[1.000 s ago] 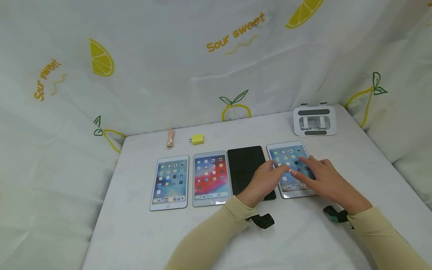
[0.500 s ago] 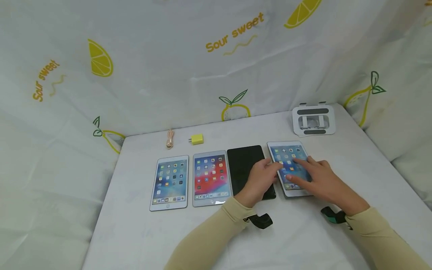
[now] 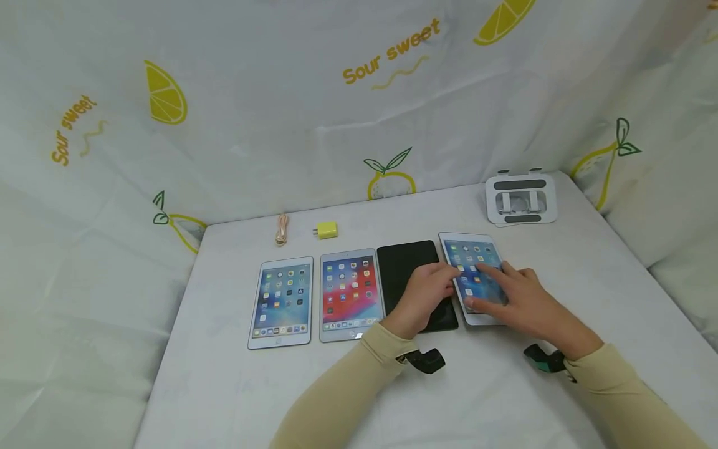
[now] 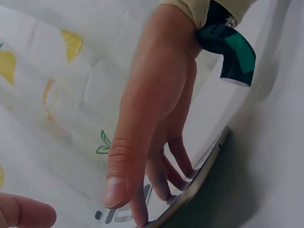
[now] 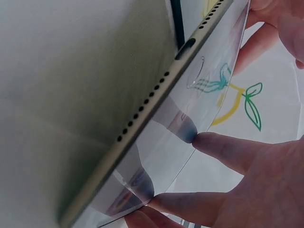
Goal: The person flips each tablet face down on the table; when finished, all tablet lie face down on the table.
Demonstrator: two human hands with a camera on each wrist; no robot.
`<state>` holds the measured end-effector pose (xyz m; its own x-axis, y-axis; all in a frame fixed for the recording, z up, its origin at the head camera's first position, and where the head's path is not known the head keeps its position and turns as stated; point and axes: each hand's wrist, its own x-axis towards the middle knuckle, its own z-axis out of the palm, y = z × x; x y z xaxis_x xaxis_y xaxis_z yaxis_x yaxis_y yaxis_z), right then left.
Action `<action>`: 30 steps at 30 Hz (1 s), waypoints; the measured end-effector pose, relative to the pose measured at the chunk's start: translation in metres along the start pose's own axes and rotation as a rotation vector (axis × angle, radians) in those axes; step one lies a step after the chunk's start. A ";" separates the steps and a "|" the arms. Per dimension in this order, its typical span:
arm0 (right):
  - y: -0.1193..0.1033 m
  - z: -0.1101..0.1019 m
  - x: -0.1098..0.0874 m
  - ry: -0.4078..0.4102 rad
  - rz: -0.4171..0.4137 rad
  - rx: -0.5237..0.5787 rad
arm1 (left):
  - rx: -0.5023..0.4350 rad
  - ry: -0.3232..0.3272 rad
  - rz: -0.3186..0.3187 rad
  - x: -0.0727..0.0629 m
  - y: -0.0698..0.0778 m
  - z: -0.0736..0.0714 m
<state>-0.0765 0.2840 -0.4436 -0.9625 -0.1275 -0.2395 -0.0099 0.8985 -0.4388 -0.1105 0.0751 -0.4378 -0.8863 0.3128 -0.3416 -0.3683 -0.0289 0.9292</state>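
In the head view, a white-framed tablet [image 3: 475, 280] with a lit blue home screen is rightmost in the row. My left hand [image 3: 426, 293] holds its left edge, thumb over the border and fingers curled beside it. My right hand [image 3: 524, 302] lies over its right side, fingers fairly straight and touching it. The right wrist view shows the tablet's bottom edge [image 5: 142, 111], with its port and speaker holes, and fingertips [image 5: 204, 140] on the glossy face. A black tablet [image 3: 402, 268] lies partly under my left hand.
Two more white tablets, one with a red-blue screen [image 3: 350, 293] and one blue [image 3: 282, 302], lie to the left. Behind them are a coiled pink cable [image 3: 282, 229] and a yellow charger plug [image 3: 326, 230]. A white folding stand [image 3: 521, 198] is at the back right.
The rightmost tablet has shifted slightly left, closer to the black tablet. Both hands moved left with it, and my left thumb drew back from over the screen to its left edge.
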 end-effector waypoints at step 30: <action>-0.016 -0.012 0.004 -0.089 -0.052 0.298 | -0.005 -0.073 0.167 -0.011 0.015 -0.007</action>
<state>-0.0831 0.2743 -0.4275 -0.9351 -0.2179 -0.2796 0.0345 0.7290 -0.6836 -0.1080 0.0644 -0.4205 -0.9125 0.3712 -0.1716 -0.2197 -0.0911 0.9713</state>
